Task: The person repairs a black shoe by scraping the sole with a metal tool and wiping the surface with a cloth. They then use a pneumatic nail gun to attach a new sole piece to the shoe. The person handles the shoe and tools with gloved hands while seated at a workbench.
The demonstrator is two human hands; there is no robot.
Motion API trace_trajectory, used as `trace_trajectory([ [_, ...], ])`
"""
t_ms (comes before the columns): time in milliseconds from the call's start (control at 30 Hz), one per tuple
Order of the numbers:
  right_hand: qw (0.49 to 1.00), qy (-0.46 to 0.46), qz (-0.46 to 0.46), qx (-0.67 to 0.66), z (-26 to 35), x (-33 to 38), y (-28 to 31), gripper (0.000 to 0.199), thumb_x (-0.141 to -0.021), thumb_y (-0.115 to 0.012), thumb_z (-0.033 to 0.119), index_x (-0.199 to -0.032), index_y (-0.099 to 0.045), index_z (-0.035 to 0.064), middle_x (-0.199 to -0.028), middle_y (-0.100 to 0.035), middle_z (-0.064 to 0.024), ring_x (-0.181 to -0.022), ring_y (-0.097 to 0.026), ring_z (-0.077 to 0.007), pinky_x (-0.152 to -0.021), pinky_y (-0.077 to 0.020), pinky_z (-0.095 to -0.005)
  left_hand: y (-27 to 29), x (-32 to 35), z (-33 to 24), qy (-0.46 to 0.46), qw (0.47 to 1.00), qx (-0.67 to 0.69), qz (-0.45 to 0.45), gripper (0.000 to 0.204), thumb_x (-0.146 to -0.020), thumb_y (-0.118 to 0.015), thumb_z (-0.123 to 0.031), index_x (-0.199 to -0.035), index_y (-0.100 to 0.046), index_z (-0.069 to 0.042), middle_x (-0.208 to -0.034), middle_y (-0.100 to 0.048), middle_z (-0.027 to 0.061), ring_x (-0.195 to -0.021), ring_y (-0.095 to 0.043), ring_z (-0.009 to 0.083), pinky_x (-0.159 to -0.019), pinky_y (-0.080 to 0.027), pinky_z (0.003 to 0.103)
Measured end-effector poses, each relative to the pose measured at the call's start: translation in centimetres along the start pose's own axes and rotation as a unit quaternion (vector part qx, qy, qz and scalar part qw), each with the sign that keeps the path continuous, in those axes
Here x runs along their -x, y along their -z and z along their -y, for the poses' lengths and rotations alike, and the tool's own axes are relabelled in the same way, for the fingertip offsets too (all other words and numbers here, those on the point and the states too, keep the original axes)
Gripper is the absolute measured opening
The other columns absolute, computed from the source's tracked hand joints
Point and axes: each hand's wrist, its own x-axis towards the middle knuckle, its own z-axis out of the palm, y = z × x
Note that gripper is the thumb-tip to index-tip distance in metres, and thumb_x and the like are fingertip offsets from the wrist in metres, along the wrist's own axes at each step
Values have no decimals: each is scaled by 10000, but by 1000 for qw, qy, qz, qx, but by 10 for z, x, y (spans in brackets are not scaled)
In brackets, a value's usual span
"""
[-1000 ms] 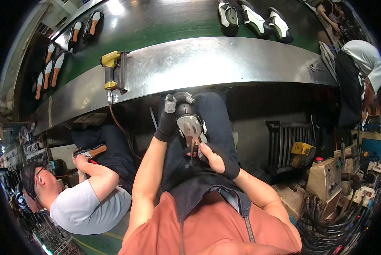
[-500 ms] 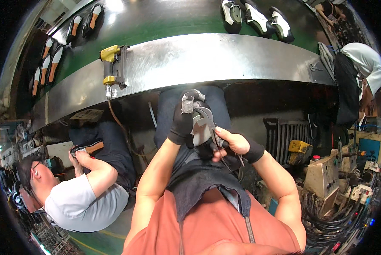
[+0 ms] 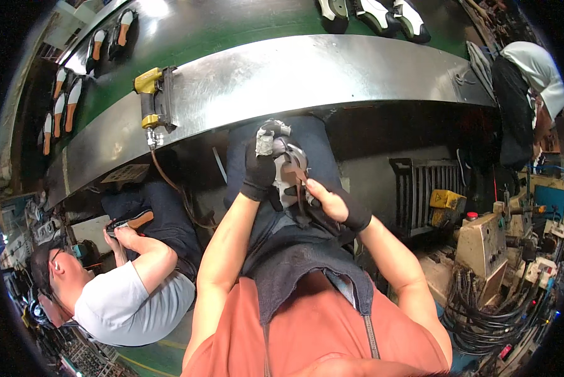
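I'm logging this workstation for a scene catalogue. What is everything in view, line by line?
Shoe: one, grey, held over the lap in both hands.
Steel counter: one, silver, curving across the top.
Power tool: one, yellow and black, on the counter's left end.
Shoes on green belt: several, white and black, top; more at upper left.
Co-worker: one, grey shirt, seated lower left.
Machinery: beige, right.
Left hand: black glove, gripping the shoe.
Right hand: bare, black wrist cuff, at the shoe.
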Motion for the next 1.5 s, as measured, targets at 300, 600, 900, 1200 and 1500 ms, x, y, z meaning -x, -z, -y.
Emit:
trace_trajectory([
  [300,955,-65,-22,289,60,14,-10,454,-1013,-372,376,-932,-629,10,-721,-641,-166,-628,-630,-263,-642,-487,-401,2,7,7,3,1000,-15,0,356,-980,-449,-324,-1020,-612,-10,-988,-646,93,-960,-590,199,-894,-437,327],
  [600,935,116,-125,312,-16,-9,-24,357,-1002,-399,274,-941,-602,-12,-797,-603,-177,-736,-576,-320,-711,-456,-376,9,3,-7,-3,998,-55,-8,396,-962,-460,-348,-952,-665,-10,-966,-665,88,-1003,-585,241,-952,-407,371],
  [900,964,-94,20,-250,7,-10,-21,474,-1026,-309,433,-1111,-557,38,-911,-595,-55,-804,-560,-126,-842,-470,-272,2,8,-19,33,999,-9,26,442,-963,-410,-396,-1019,-644,-25,-1028,-663,98,-1073,-574,226,-1001,-387,384],
  [1200,914,122,-200,330,-29,-16,-15,397,-997,-414,293,-778,-583,8,-633,-564,-106,-575,-544,-220,-559,-425,-347,-3,6,-1,93,995,42,7,469,-959,-422,-418,-1045,-650,-17,-1011,-670,91,-1045,-585,216,-978,-406,380],
  [1500,858,187,-7,478,-26,27,-18,377,-896,-488,183,-1230,-564,27,-1060,-584,-258,-974,-575,-404,-865,-451,-428,10,47,-38,17,997,-55,54,636,-958,-266,-506,-1093,-622,4,-1217,-588,167,-1199,-503,279,-1076,-318,390],
])
